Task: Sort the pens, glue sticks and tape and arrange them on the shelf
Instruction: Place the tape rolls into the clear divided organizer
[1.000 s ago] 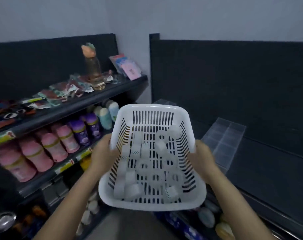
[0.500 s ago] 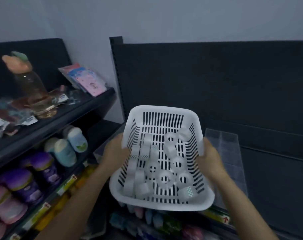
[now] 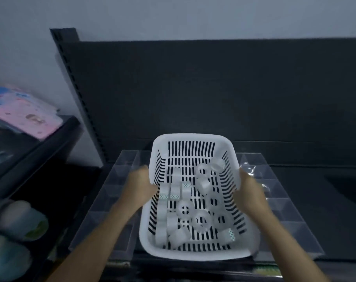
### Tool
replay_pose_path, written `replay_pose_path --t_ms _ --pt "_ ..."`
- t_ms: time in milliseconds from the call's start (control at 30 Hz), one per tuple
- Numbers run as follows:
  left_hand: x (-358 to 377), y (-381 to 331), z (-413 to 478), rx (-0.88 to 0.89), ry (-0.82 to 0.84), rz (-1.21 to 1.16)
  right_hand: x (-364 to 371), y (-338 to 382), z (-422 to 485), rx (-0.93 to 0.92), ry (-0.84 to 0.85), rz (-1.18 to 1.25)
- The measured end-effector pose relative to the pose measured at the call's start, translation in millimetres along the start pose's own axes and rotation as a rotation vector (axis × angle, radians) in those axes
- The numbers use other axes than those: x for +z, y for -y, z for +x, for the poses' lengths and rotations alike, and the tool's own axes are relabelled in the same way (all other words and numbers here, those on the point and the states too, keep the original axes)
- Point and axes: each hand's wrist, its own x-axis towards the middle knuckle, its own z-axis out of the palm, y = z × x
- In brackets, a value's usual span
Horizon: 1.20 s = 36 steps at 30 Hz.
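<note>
Since the frame half a second earlier, the white basket (image 3: 193, 253) has come squarely in front of the dark shelving bay and now sits over the clear divided tray (image 3: 120, 180), which before showed only past its right side. The side shelf (image 3: 40, 147) with its goods has slid off toward the left edge of the view.

Both hands hold the basket by its long sides. The left hand (image 3: 140, 184) grips the left rim near the far end, fingers curled against the slotted wall. The right hand (image 3: 249, 190) grips the right rim opposite it, fingers wrapped over the edge. Both are blurred by motion, so the single fingers cannot be made out. Whether the basket's bottom touches the tray or hangs just above it cannot be told.

Inside the basket lie the tape rolls (image 3: 201, 219), pale and translucent. Several stand on edge in a row along the left wall, some showing a small green-patterned label. Others lie flat with their cores up in the middle and near the right wall, and one sits high by the far right corner.

The tray is on the dark shelf (image 3: 325, 210), and its compartments show on both sides of the basket. Behind it rises a dark back panel (image 3: 213, 88), with a slotted upright post (image 3: 77, 94) at its left edge. On the side shelf lie pink packets (image 3: 24, 115), and below them blurred bottles (image 3: 20, 220) with pale caps.
</note>
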Motion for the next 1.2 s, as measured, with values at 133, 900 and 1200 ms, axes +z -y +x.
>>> replay_pose_path --t_ms 133,900,1200 --pt "-2 9 29 0.074 0.162 0.161 4 7 5 0.048 -0.079 -0.128" --pt "-5 10 59 0.004 0.598 0.135 16 11 18 0.197 -0.179 -0.427" --pt "10 -14 51 0.411 0.407 0.272 39 34 12 -0.224 0.100 -0.222"
